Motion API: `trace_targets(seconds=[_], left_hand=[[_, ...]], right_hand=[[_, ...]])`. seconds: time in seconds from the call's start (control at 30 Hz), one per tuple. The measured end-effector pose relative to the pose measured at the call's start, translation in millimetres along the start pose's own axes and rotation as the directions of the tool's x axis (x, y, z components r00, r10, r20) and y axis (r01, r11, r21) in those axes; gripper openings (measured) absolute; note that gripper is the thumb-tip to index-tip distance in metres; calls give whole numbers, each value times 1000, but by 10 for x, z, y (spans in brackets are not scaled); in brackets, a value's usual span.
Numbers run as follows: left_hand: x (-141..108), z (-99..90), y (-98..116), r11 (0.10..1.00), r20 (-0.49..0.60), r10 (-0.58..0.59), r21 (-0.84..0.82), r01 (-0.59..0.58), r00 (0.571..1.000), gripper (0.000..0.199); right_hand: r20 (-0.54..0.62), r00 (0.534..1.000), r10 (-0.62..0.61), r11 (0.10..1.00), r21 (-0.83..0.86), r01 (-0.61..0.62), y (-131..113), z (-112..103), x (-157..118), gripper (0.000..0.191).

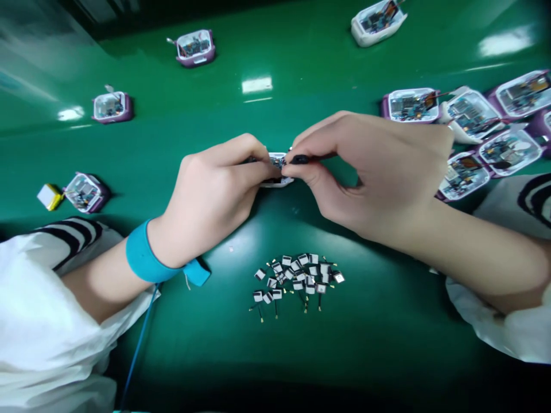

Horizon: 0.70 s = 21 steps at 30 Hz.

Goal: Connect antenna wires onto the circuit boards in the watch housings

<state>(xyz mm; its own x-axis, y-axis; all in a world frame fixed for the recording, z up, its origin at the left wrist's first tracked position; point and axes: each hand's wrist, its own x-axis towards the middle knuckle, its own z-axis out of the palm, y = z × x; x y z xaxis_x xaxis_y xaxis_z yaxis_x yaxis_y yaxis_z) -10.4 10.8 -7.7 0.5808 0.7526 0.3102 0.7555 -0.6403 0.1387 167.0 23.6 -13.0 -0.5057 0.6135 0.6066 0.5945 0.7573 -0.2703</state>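
An open device casing (pixel 276 183) with a white rim and a circuit board inside lies on the green table in front of me. My left hand (pixel 217 186) is closed around its left side, thumb and forefinger bent over the board. From the right, my right hand (pixel 365 169) pinches a small dark black piece (pixel 300 159) between thumb and forefinger, its tips at the casing's right edge. Most of the casing is covered by my fingers, and the black piece's exact kind does not show. Nearer me lies a loose pile of small square modules with short cables (pixel 297 276).
Several open purple and white casings (pixel 510 150) crowd the right side. Others stand apart, a purple one (pixel 196 48) and a white one (pixel 379 23) farther back. A casing (pixel 87 192) with a yellow-edged battery (pixel 50 197) lies left. A blue cord (pixel 140 344) trails from my teal wristband (pixel 148 252).
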Motion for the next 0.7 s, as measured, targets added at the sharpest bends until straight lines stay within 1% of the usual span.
trace_targets(seconds=[0.1,0.3,0.37,0.47,0.53,0.6,0.67,0.7], left_hand=[[0,15,-3,1000,-9,-9,7,9,1000,21],[4,11,-1,998,34,-47,-30,48,998,26],[5,17,-16,999,38,-32,-40,34,999,27],[0,40,-40,999,16,3,-50,-2,1000,25],[-13,38,-29,998,10,6,-55,-5,1000,24],[-40,-3,21,998,25,-26,-60,28,999,22],[-85,-88,102,990,76,-91,-97,99,993,24],[-111,-141,144,981,123,-115,-142,132,986,28]], right_hand=[[-20,999,-28,1000,5,28,3,28,-11,14],[-25,999,-40,997,58,42,17,43,-5,13],[-35,998,-50,996,73,53,24,67,-10,12],[-77,995,-56,990,127,65,42,128,-27,9],[-123,992,-10,976,215,36,70,150,-23,9],[-173,980,98,937,348,-32,112,119,8,12],[-185,962,203,869,487,-90,158,27,59,11],[-170,959,228,842,529,-107,178,-34,84,10]])
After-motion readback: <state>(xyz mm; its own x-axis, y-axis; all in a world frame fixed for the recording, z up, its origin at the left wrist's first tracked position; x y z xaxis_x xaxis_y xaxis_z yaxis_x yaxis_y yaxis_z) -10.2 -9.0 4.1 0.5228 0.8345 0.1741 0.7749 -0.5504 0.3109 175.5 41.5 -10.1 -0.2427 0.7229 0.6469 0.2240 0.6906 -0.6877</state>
